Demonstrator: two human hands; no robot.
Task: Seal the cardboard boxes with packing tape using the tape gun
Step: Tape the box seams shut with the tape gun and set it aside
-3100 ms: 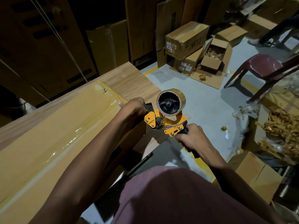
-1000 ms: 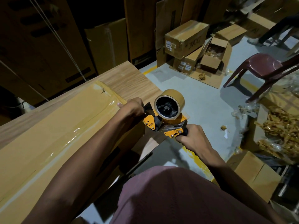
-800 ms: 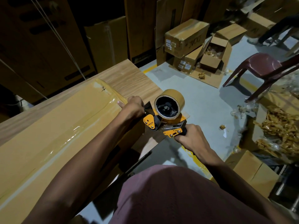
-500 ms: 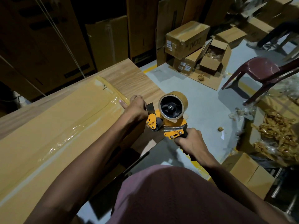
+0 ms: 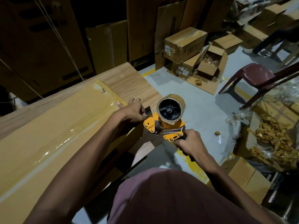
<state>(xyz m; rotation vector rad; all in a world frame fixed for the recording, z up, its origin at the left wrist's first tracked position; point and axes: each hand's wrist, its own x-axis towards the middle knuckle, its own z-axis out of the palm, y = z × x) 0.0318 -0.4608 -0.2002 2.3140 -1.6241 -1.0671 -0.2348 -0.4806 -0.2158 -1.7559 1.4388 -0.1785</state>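
**Tape gun held at the end of the long box**

Here, a long flat cardboard box (image 5: pixel 53 131) is laid along a wood-grain table (image 5: pixel 129 83), and a glossy strip of clear tape (image 5: pixel 68 136) is seen running down its top toward the near corner. An orange tape gun (image 5: pixel 163 125) is held at the right end of the box, with its roll of brown tape (image 5: pixel 171 109) upright above the frame. The black handle is gripped by the right hand (image 5: pixel 189 143), whose fingers are curled tightly round it. The left hand (image 5: pixel 132 110) is placed at the box's end corner, just beside the front of the gun; its fingers are bent over the edge, but whether anything is pinched there cannot be told. On the grey floor beyond, stacked cartons (image 5: pixel 186 44), an open carton (image 5: pixel 210 65) and a maroon plastic chair (image 5: pixel 257 78) are seen.
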